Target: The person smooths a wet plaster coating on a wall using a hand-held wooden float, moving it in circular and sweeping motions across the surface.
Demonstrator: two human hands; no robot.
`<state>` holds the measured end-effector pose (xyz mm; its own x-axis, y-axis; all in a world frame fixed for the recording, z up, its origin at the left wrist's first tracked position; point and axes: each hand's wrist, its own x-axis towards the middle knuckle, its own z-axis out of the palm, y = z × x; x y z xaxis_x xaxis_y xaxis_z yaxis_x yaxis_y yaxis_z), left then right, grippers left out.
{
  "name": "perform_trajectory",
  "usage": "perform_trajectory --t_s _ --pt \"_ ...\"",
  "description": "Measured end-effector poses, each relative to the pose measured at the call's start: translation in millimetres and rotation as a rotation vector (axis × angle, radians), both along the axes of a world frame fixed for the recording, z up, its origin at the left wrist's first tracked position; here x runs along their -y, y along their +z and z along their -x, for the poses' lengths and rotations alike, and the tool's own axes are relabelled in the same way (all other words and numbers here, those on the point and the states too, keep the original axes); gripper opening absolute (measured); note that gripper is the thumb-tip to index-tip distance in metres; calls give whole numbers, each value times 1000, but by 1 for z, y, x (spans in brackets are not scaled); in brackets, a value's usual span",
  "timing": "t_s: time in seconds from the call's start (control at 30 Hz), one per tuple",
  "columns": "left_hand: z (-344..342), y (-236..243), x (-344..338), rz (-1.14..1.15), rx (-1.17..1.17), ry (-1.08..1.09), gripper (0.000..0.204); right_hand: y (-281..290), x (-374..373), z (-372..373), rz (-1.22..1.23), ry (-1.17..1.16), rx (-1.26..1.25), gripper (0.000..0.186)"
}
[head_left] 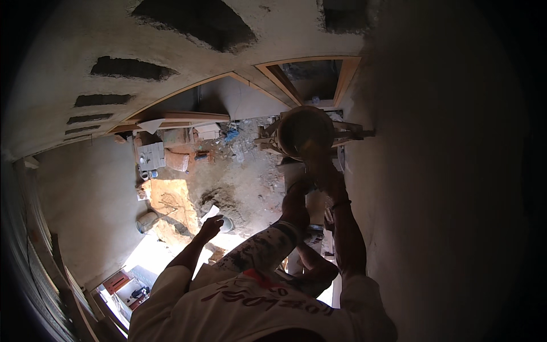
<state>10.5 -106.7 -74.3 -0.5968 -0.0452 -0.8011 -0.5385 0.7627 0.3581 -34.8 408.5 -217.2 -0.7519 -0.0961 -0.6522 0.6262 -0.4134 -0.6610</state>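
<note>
At the bucket (293, 122), contents shadowed, the right hand (325, 172) is reaching, the left hand (211, 227) hanging curled, both grips unclear.

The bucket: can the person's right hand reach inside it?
Likely yes: the right hand appears right by the near edge of the bucket, whose open top shows no cover.

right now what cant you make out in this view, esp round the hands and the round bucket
All in the head view:
- Round bucket: contents, lost in shadow.
- Right hand: finger grip, hidden by blur and darkness.
- Left hand: too small to tell whether it touches the pale flat piece.
- Large wall recess: cut off by the top edge, its inside dark.
</note>
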Motion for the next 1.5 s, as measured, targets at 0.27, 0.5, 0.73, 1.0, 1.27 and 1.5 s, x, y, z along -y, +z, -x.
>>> perform_trajectory --t_s 0.27,0.5,0.73,1.0,1.27,1.5 --pt "162 126 -272 -233 -523 -681 42 155 -72 -107 275 -547 -99 54" --pt "328 430 -493 -261 -1634 -909 57 348 -86 -163 774 -889 -259 64" --pt "527 629 -594 471 -2269 -417 77 531 -66 -193 451 -1096 -762 45" --pt "552 650 -586 753 -2050 -325 104 682 -70 -291 -359 -1269 -1020 62" --pt "531 655 -588 519 -2405 -479 114 836 -47 -372 -2369 -1453 -104 56" --pt "532 645 -596 347 -2427 -485 110 893 -95 -375 -2716 -1302 352 62"
